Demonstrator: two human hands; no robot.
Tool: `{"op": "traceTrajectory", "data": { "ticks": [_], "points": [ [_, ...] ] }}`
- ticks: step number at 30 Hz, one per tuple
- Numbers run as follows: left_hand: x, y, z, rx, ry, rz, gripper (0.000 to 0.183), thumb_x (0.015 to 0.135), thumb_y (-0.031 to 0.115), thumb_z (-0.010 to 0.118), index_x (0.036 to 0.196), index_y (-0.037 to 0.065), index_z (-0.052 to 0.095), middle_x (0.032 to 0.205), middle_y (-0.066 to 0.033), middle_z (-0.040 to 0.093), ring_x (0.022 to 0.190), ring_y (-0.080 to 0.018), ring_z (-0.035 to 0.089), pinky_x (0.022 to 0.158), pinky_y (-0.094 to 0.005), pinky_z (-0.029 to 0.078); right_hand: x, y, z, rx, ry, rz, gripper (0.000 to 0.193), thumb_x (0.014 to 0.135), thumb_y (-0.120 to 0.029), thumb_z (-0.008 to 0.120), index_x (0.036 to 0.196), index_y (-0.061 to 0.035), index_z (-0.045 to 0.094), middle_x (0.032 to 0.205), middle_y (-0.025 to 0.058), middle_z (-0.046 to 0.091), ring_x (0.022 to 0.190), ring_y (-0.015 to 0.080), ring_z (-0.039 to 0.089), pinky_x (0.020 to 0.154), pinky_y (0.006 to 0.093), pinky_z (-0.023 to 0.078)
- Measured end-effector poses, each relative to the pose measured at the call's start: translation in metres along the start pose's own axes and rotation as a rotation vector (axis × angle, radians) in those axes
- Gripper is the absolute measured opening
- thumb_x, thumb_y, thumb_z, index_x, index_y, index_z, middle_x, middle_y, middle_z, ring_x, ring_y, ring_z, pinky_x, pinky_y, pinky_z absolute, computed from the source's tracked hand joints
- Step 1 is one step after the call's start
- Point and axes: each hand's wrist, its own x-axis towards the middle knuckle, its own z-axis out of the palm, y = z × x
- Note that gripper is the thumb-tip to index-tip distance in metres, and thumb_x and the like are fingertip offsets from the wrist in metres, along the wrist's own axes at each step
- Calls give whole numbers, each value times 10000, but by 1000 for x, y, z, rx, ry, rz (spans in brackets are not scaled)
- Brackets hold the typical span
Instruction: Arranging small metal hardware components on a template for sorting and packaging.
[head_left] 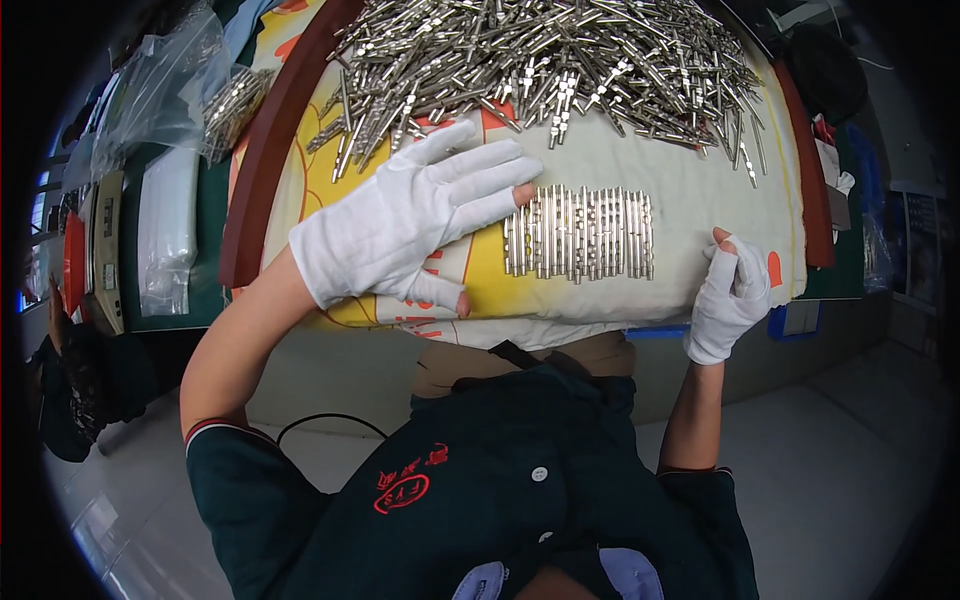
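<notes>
spreading out, released, the gloved left hand (412,217) has a fingertip at the left end of a row of metal rods (580,237) on the cloth (692,190); farther right, the gloved right hand (733,292) curls, gripping what i cannot tell.

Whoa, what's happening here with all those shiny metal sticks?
A person in white fabric gloves is handling thin, silver-coloured metal rods. Their left hand is spread open, with a bare fingertip at the left end of a neat side-by-side row of silver metal rods. Their curled right hand is apart from the row, to its right. Beyond lies a big jumbled heap of silver metal rods, on the white-and-yellow patterned cloth.
</notes>
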Motion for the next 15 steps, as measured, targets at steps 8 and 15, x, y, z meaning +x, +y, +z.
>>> {"op": "traceTrajectory", "data": {
  "ticks": [8,15],
  "points": [
    [2,5,6,-112,-41,23,1072,716,748,501,1524,100,228,1561,-130,279,1437,-332,277,1172,-550,158,-1,-1,1,-6,-4,-2,77,878,-12,599,901,-43,666,817,42,665,587,95,491,521,244,364],
    [12,6,9,-125,-37,58,1091,697,751,512,1531,113,216,1565,-132,271,1437,-334,277,1170,-553,165,0,-1,2,-16,6,7,74,874,-18,609,900,-50,671,782,31,649,574,97,481,513,251,353]
  ]
}}
